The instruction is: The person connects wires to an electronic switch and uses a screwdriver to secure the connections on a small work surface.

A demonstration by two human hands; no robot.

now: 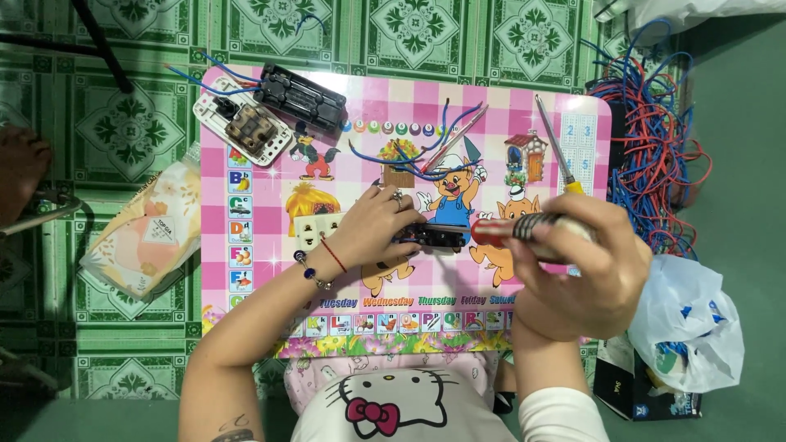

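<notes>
**Two hands working a black socket part on the pink bench**

Head view: two bare hands are meeting over a small pink checked bench printed with cartoon animals and letters. Left hand is pressing down on a black electrical part lying near the bench middle, fingers curled over its left end and pinning it, ring and bead bracelet showing. Right hand is wrapping tight around the red and black striped handle of a screwdriver, fingers fully closed on it, the red end pointing left and sitting just beside the black part's right end; the tip itself is hidden, so contact is unclear. A white socket plate is lying just left of the left hand, partly under it.

Farther back, a second screwdriver with a yellow collar is lying at an angle near the bench's right edge. Loose blue wires are curling behind the left hand. At the back left corner a white switch plate and a black socket block are sitting touching, blue wires trailing off. Off the bench, a tangle of red and blue wire is lying on the floor to the right, a white plastic bag near the right hand, and a pastel pouch on the green tiles to the left.
</notes>
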